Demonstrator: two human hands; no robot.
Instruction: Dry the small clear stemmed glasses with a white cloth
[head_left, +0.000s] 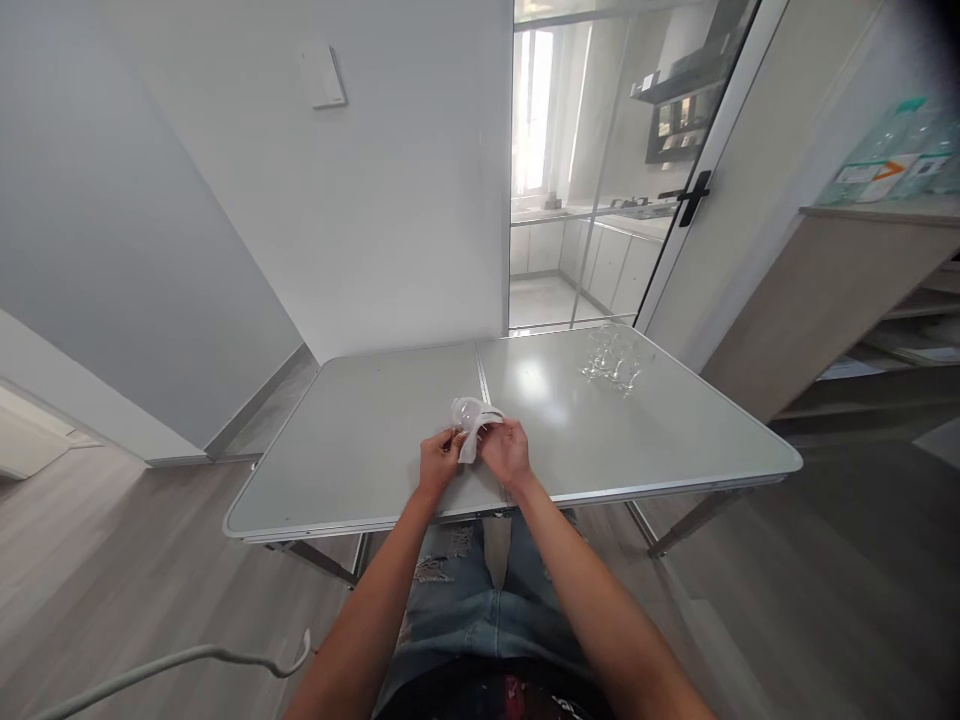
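Note:
Over the near middle of the table, both hands are together around a clear glass (465,412) and a thin white cloth or tissue (471,446). My left hand (437,463) is closed at the lower left of the glass, with its fingertips partly hidden. My right hand (508,456) is curled around the right side of the white cloth, thumb and fingers closed on it. The glass's round bowl faces away from me, and its lower part is hidden by the cloth and fingers. Several clear stemmed glasses (613,360) stand grouped at the table's back right.
The grey folding table (360,430) has a metal rim and a centre seam. A white wall and a glazed door (585,170) with a black handle (694,198) lie behind it. To the right, a wooden shelf (885,212) bears plastic bottles (896,150). A white cable (187,655) hangs at lower left.

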